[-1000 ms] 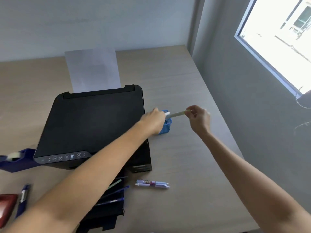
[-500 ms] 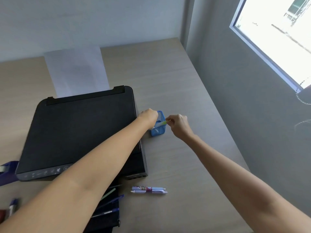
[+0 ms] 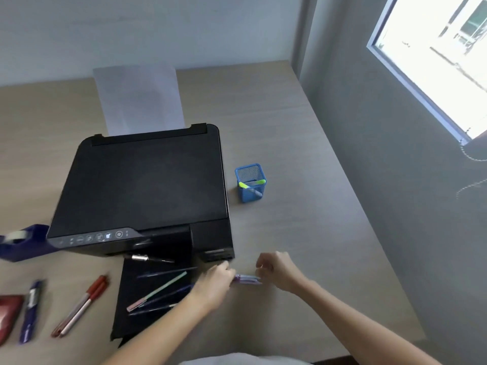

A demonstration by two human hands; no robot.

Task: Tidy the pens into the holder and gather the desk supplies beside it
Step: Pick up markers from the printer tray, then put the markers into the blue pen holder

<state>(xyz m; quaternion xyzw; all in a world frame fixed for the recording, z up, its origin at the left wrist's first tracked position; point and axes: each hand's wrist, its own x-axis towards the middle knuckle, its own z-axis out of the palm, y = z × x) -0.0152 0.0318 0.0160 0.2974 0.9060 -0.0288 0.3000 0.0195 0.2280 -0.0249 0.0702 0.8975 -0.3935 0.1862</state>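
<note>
A blue mesh pen holder (image 3: 250,183) stands on the desk right of the printer, with a green pen (image 3: 251,184) inside it. Two purple-and-white pens (image 3: 247,279) lie together on the desk in front of the printer. My left hand (image 3: 214,283) has its fingers closed over their left end. My right hand (image 3: 276,270) hovers at their right end, fingers curled and apart, holding nothing. Several more pens (image 3: 158,291) lie on the printer's black output tray. Two red markers (image 3: 81,306) and a blue pen (image 3: 31,310) lie at the lower left.
The black printer (image 3: 147,185) fills the desk's middle, with a paper sheet (image 3: 139,98) standing in its rear feed. A blue tape dispenser (image 3: 23,242) sits to its left, and a red object (image 3: 8,312) at the left edge. A grey wall borders the desk's right edge.
The green pen has gone into the holder and both hands have left it. They have moved back toward me, down to the two purple pens. The camera tilted down.
</note>
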